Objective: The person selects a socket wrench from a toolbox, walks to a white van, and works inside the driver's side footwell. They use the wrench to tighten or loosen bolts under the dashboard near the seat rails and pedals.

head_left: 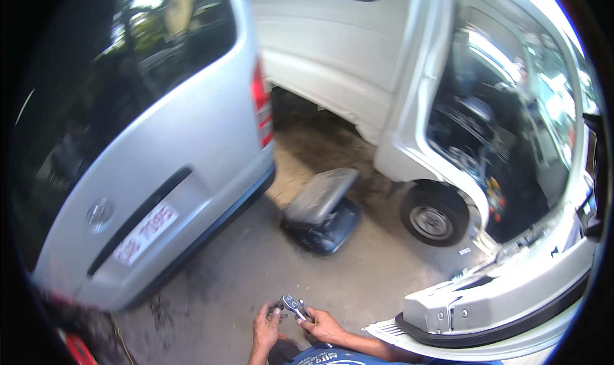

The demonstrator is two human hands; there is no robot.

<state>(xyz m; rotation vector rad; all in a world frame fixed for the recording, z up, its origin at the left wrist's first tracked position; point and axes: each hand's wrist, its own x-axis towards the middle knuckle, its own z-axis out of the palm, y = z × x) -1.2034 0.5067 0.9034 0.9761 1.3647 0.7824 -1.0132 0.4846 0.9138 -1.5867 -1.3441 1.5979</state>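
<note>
My right hand [324,327] is closed round the handle of a ratchet wrench [291,305], low in the middle of the view. The wrench's round shiny head points up and left, toward my other hand. My left hand [265,327] is beside that head, its thumb and fingers pinched together around a small dark piece. That piece is too small and blurred to name, and I cannot tell if it is joined to the wrench. Both hands are held in front of my body, above the floor.
Ahead on the floor lies a removed vehicle seat [322,198], grey and black. A silver van's rear [185,119] fills the left. On the right stands a white van [332,51] with an open cab, front wheel [430,223] and an open door [473,310] close to my right arm.
</note>
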